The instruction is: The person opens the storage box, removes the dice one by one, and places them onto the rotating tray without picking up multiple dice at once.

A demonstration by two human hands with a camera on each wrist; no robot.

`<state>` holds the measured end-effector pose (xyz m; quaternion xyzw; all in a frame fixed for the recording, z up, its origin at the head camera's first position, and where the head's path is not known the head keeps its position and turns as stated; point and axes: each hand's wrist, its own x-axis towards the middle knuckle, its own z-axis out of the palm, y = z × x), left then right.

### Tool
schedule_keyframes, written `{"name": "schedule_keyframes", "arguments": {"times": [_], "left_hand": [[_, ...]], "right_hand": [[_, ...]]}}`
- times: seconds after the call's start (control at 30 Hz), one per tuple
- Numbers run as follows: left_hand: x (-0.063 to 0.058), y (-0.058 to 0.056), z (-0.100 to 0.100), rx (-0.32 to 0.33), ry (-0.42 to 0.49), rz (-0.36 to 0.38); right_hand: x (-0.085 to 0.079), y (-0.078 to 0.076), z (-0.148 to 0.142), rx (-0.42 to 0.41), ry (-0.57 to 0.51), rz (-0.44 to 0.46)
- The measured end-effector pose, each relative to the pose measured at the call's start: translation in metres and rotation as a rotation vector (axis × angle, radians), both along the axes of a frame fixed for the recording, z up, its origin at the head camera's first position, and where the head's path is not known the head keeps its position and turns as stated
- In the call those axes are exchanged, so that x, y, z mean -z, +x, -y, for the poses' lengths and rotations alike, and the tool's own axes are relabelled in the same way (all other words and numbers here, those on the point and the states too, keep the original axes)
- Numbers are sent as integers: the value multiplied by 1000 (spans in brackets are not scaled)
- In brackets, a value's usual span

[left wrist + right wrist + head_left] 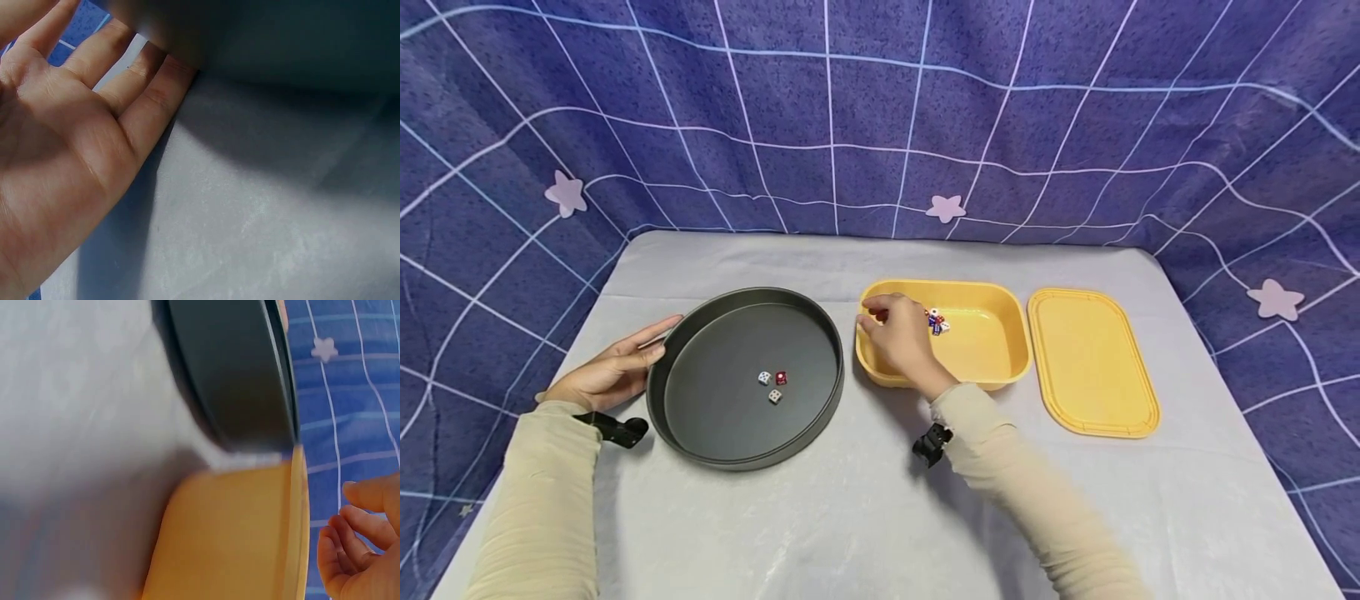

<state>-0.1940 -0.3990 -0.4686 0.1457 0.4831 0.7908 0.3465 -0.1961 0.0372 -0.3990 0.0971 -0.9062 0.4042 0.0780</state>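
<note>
While a person's left hand (617, 367) touches the left side of a round dark pan (722, 350), the right hand (902, 333) hovers over the left end of a yellow container (992, 346) on the tabletop (865, 500), as seen from the head camera. A cluster of dice (936, 322) in red, white and blue lies inside that container, just to the right of the right hand, whose fingers point left, away from the cluster; the container's long axis runs left to right, and the right hand is by far the nearer. Three more dice (781, 378) sit in the pan, between the two hands, and a flat yellow lid (1093, 362) lies just right of the container. The left wrist camera shows that hand's fingers nearly straight against the pan, not clenched, their tips hidden. From the right wrist camera, the right hand's fingers are loosely bent near the container's rim; they appear to grasp nothing, though a die tucked out of sight cannot be ruled out.
</note>
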Motion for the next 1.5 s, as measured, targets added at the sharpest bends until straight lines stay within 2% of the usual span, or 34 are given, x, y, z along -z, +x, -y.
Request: {"name": "schedule_keyframes", "arguments": {"times": [0.1,0.4,0.6,0.7,0.9,1.13,1.5], "left_hand": [[1,1,2,-6,-2,-1],[2,1,0,-24,-37,-9],[0,1,0,-18,-38,-8],[0,1,0,-11,-28,-9],[1,1,1,-2,-15,-14],[2,1,1,-1,-7,-4],[1,0,0,-6,-2,-8]], "right_hand": [[4,-3,-15,44,8,-2],[18,-13,-59,160,13,89],[24,-16,-84,207,30,112],[32,-18,-96,216,56,104],[35,-15,-102,228,93,175],[42,-18,-104,231,122,260],[45,-25,-105,219,168,266]]}}
